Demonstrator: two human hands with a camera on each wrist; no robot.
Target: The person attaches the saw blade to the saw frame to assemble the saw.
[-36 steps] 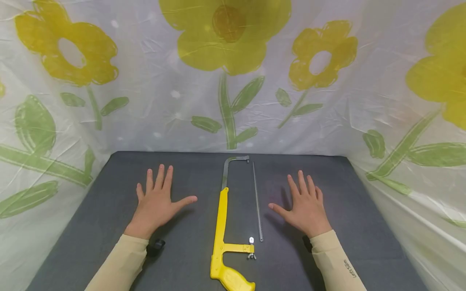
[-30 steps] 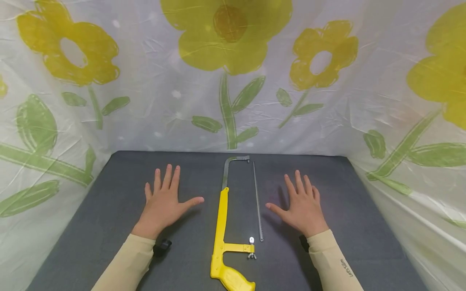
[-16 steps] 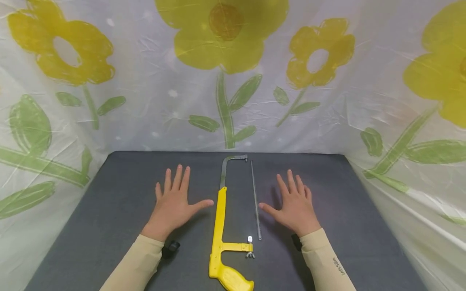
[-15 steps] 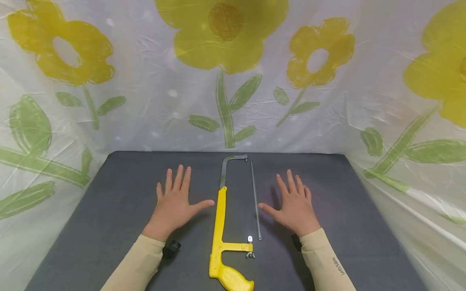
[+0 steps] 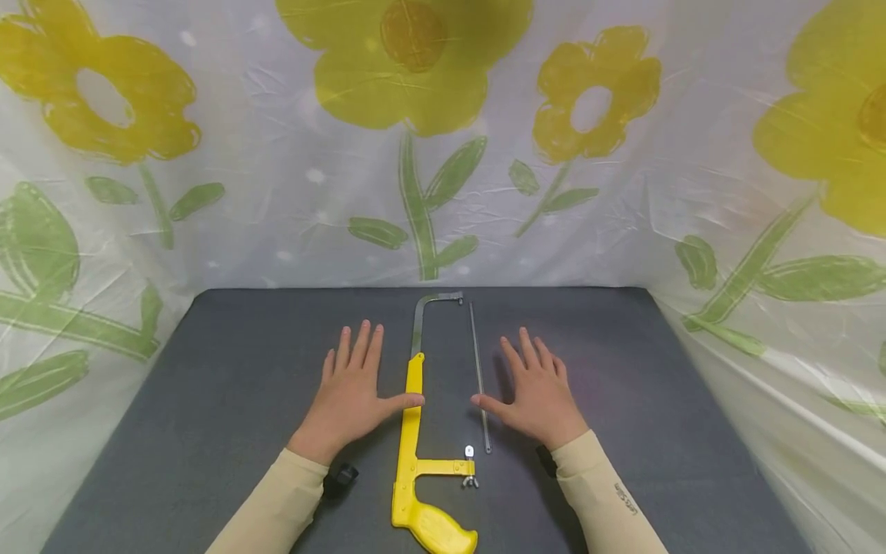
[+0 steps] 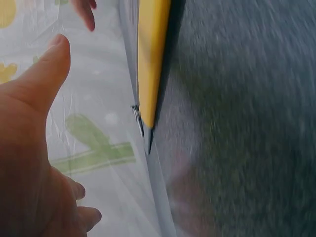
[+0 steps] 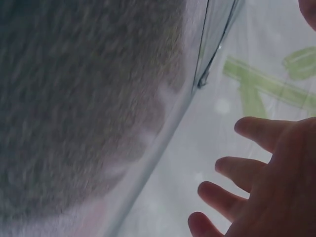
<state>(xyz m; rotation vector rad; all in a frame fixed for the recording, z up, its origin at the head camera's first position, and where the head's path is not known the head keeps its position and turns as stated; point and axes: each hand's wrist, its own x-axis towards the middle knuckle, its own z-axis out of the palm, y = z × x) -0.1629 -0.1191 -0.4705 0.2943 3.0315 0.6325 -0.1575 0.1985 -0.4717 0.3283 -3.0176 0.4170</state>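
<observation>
A hacksaw frame (image 5: 413, 431) with a yellow handle and a grey metal front arm lies lengthwise on the dark table. A wing nut (image 5: 471, 482) sits at the end of its yellow crosspiece. To its right lies a thin hacksaw blade (image 5: 477, 362), apart from the frame. My left hand (image 5: 349, 400) is spread above the table, its thumb over the yellow frame in the head view. My right hand (image 5: 540, 396) is likewise spread, its thumb crossing over the blade in that view. Neither hand holds anything. The left wrist view shows the yellow frame (image 6: 153, 54) beyond the thumb.
The dark table (image 5: 228, 431) has a cloth-like surface. A pale curtain (image 5: 291, 192) printed with yellow flowers stands behind it and along both sides. A small black device (image 5: 341, 475) is under the left wrist, and another (image 5: 547, 460) under the right.
Both hands have moved inward: the left to the right, the right to the left, over the saw frame and blade. The head view has shifted slightly. The frame and blade lie as before.
</observation>
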